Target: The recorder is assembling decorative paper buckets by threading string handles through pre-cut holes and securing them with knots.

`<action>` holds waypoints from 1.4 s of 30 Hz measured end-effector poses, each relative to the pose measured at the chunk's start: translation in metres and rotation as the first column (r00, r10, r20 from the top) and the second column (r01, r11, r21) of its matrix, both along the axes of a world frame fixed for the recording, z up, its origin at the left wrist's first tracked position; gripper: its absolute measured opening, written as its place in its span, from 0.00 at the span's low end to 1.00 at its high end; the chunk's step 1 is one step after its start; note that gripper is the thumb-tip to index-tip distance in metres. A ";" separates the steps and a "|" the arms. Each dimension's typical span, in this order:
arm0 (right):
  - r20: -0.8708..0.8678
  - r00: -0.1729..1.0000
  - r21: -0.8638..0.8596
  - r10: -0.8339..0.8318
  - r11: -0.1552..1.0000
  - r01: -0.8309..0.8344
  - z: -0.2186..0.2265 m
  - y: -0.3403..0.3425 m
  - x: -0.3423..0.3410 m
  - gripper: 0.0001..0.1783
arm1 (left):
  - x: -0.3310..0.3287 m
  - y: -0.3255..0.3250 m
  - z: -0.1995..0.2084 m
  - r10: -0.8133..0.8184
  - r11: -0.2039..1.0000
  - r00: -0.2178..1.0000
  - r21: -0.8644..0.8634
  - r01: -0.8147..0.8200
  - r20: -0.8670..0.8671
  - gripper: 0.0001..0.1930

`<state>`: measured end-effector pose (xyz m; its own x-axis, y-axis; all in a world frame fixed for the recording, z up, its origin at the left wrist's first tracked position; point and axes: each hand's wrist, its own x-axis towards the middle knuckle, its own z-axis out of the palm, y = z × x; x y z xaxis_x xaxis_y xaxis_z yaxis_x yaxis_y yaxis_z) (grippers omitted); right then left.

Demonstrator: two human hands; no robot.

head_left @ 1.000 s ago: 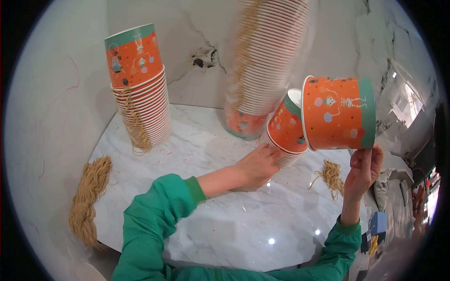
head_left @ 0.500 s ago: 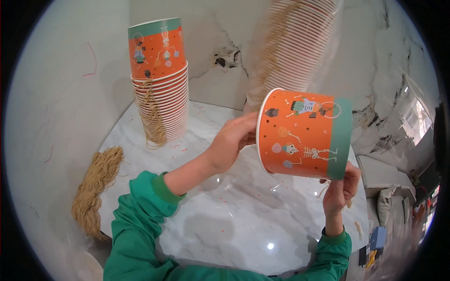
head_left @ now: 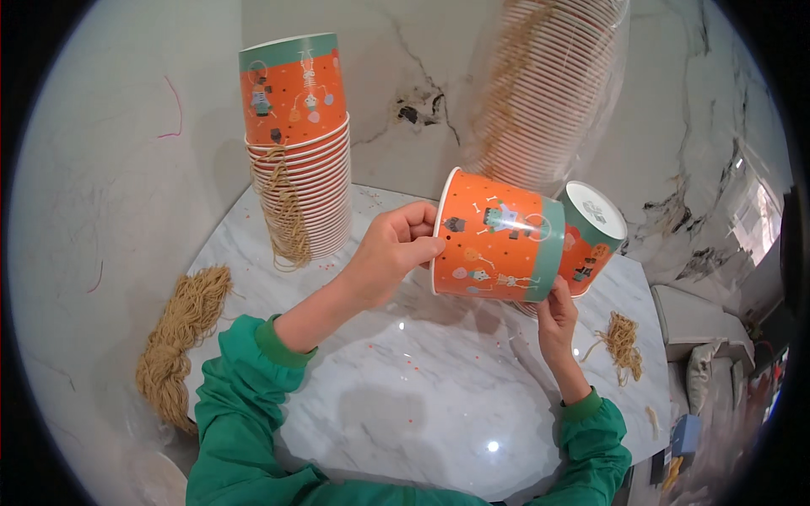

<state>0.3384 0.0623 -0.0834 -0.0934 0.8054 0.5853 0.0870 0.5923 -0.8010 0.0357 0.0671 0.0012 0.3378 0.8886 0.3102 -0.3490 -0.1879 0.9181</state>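
An orange paper bucket [head_left: 499, 240] with a teal band at its base and printed cartoon figures lies sideways in the air between my hands. Its white rim faces left, and a small dark hole shows near that rim. My left hand [head_left: 392, 253] pinches the rim edge, thumb outside and fingers partly hidden. At the base end, my right hand [head_left: 558, 325] grips the lower edge from beneath. Just behind, an upside-down bucket of the same print [head_left: 595, 223] stands on the table, with more white rims showing below it.
A tall stack of upturned buckets [head_left: 299, 181] with tan cords hanging down stands at the back left. A plastic-wrapped stack [head_left: 548, 93] leans at the back. Tan cord bundles lie at the left edge [head_left: 181, 346] and on the right [head_left: 623, 346] of the marble table [head_left: 380, 422].
Both hands have moved left with the bucket, which appears a little farther away. The upturned bucket behind it and the right-hand cord bundle have come into view.
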 end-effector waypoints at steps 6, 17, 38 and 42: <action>0.296 0.930 0.189 -0.217 0.968 0.166 0.022 0.003 -0.024 0.08 | -0.005 0.004 -0.019 0.130 0.989 0.982 0.086 -0.119 -0.139 0.07; -0.344 0.938 -0.342 0.037 0.925 -0.162 0.058 0.009 -0.060 0.10 | -0.025 -0.008 -0.035 0.250 0.943 0.901 0.300 -0.144 -0.356 0.07; 0.399 0.916 0.226 -0.031 0.972 -0.066 0.007 0.005 -0.074 0.16 | -0.035 -0.012 -0.023 0.191 0.975 0.962 0.149 -0.164 -0.193 0.12; 0.561 0.790 0.481 -0.246 0.874 -0.069 -0.004 0.014 -0.066 0.21 | -0.030 -0.020 -0.007 0.184 0.982 0.971 -0.002 -0.186 -0.151 0.15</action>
<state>0.2728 0.0760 -0.0874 -0.4860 0.4817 0.7292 0.5156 0.8317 -0.2058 0.0059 0.0468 -0.0060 0.2084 0.9445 0.2540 -0.1682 -0.2212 0.9606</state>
